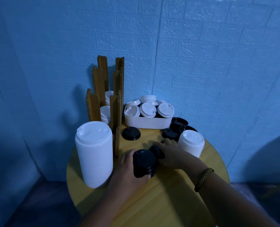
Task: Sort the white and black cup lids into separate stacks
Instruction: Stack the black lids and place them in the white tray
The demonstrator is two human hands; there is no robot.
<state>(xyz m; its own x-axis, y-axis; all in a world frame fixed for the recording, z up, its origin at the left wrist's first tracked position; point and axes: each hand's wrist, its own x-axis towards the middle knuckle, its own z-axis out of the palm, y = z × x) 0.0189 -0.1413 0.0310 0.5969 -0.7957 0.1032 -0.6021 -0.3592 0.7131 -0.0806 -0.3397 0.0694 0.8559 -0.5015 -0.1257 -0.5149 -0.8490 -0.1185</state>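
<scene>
While left hand grips black stack | right hand blurred over loose black lid, grip unclear

Black lid stack upright (tall white stack left)

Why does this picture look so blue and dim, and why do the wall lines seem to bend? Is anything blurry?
Head view: dim, blue-tinted light, so the black lid stack in the left hand loses detail; the wide-angle lens bows the wall seams; soft shadows fall left of the wooden rack; the right hand, pinching a black lid, is slightly smeared by motion.
</scene>
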